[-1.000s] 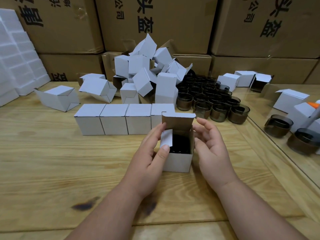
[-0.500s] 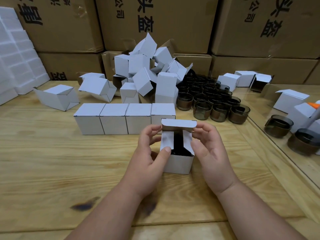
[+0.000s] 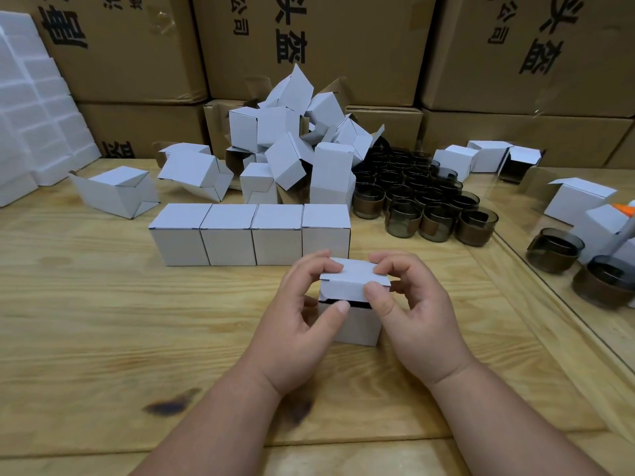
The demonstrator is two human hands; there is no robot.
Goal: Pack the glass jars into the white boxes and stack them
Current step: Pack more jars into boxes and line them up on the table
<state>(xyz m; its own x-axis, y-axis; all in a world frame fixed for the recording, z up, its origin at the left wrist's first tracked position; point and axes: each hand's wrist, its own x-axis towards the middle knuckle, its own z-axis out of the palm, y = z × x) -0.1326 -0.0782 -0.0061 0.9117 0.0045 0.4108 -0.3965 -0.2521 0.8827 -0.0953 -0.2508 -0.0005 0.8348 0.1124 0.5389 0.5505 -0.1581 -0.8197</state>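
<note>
Large brown cardboard cartons [image 3: 309, 46], printed with black characters, are stacked along the back of the pale wooden worktop [image 3: 103, 321]. White foam blocks [image 3: 31, 115] are piled at the far left. A dark stain [image 3: 168, 405] is seen on the wood nearby. At the right edge, an orange-tipped object [image 3: 623, 210], possibly a marker, is partly shown.

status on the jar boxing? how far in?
Done: four closed white boxes stand in a row on the table; nothing is stacked yet. In hand: the left hand and right hand pinch the lid of a fifth box, its flap not yet tucked. Left: a large cluster of glass jars unboxed, and a pile of empty boxes behind the row.
</note>
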